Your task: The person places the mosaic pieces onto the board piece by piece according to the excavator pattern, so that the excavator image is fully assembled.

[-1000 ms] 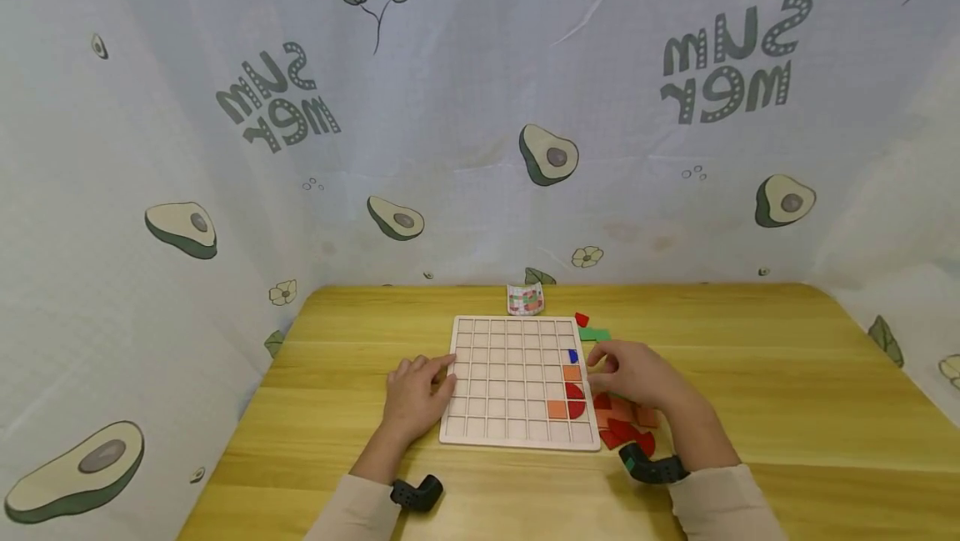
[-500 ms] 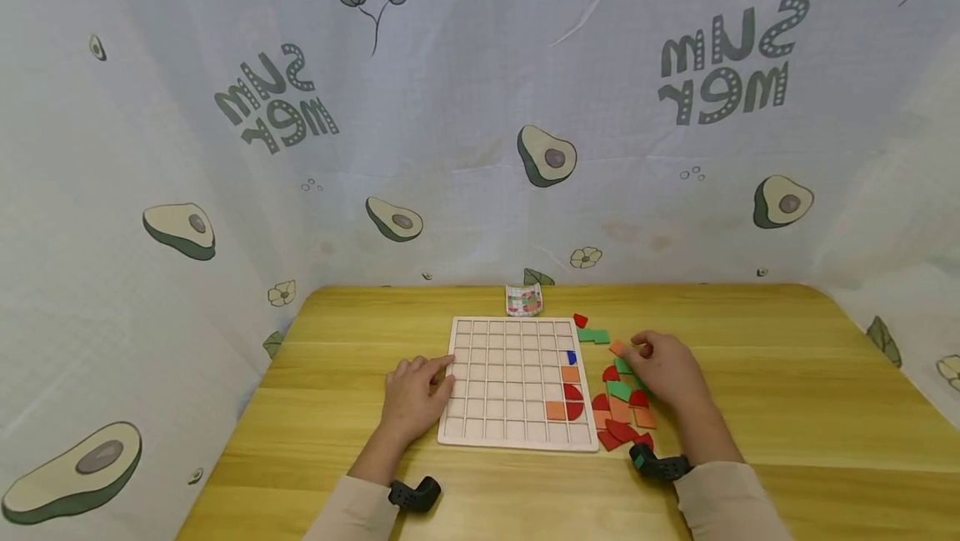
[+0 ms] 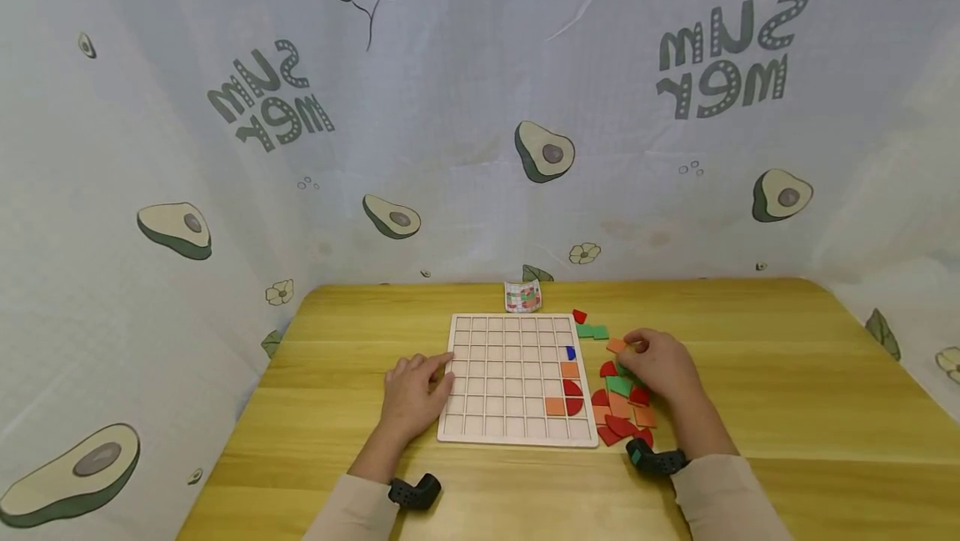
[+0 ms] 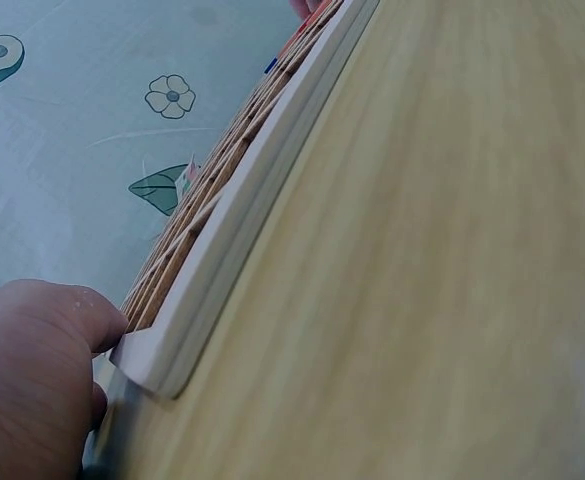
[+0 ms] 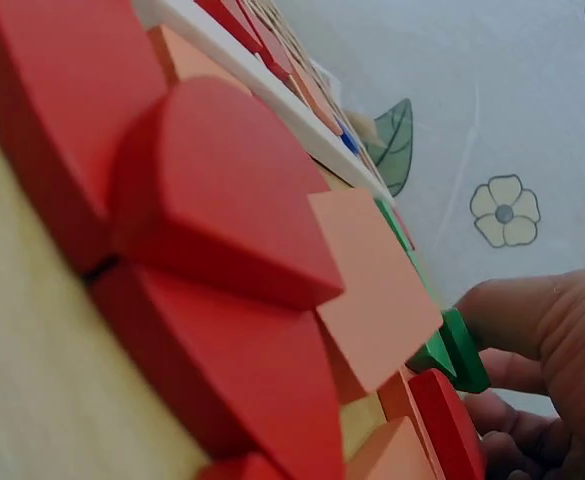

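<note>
A pale wooden grid board (image 3: pixel 495 383) lies on the table. Its right side holds orange squares (image 3: pixel 570 369), red quarter-round pieces (image 3: pixel 573 406) and a small blue piece (image 3: pixel 571 353). At the board's left edge my left hand (image 3: pixel 414 395) rests with fingertips touching the rim, also visible in the left wrist view. My right hand (image 3: pixel 663 364) is over the loose pieces right of the board. In the right wrist view its thumb and finger pinch a tilted green piece (image 5: pixel 465 350). An orange square (image 3: pixel 617 346) lies beside those fingertips. The right hand's other fingers are partly hidden.
Several loose red, orange and green pieces (image 3: pixel 619 408) overlap along the board's right side. Near its upper right corner lie green pieces (image 3: pixel 592 331) and a red one (image 3: pixel 580 317). A small patterned card (image 3: pixel 522 297) stands behind the board, before a printed curtain (image 3: pixel 465 107).
My right hand has moved right, from the board's right edge to the loose pieces, uncovering several of them. My left hand stays at the board's edge.
</note>
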{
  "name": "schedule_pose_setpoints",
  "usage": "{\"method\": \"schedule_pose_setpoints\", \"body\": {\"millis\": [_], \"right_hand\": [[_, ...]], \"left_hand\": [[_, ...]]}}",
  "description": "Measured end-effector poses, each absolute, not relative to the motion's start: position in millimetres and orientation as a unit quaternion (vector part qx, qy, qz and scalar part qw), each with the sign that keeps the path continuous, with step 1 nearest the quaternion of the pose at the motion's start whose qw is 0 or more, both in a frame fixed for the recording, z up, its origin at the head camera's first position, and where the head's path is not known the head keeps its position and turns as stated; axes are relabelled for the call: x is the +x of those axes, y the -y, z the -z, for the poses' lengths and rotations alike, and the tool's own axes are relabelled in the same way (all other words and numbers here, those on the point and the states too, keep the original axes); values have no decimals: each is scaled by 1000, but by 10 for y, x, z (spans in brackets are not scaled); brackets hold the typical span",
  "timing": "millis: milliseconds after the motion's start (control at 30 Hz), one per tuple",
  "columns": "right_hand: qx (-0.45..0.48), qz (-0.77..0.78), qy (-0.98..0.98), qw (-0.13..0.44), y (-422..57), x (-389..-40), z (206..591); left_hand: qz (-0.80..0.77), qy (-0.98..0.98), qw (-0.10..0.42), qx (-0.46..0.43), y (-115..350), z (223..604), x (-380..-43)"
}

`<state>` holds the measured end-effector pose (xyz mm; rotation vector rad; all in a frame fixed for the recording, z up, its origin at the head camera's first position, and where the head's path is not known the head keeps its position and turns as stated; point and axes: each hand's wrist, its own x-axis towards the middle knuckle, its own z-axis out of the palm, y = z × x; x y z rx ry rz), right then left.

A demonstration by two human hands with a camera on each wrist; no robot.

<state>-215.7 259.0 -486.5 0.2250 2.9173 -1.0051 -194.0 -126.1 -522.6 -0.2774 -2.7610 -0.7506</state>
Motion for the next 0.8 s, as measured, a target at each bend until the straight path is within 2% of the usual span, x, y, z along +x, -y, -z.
{"method": "schedule_pose_setpoints", "body": {"millis": [567,800], "right_hand": [[66,324,-944,17,-2588,-2123,4809],[22,347,-937,35,-2475,-2120,4731]], "left_hand": [[265,950,134,-95,1256,5216,-1925],[263,950,137,-98,1253,5218,-1925]]}}
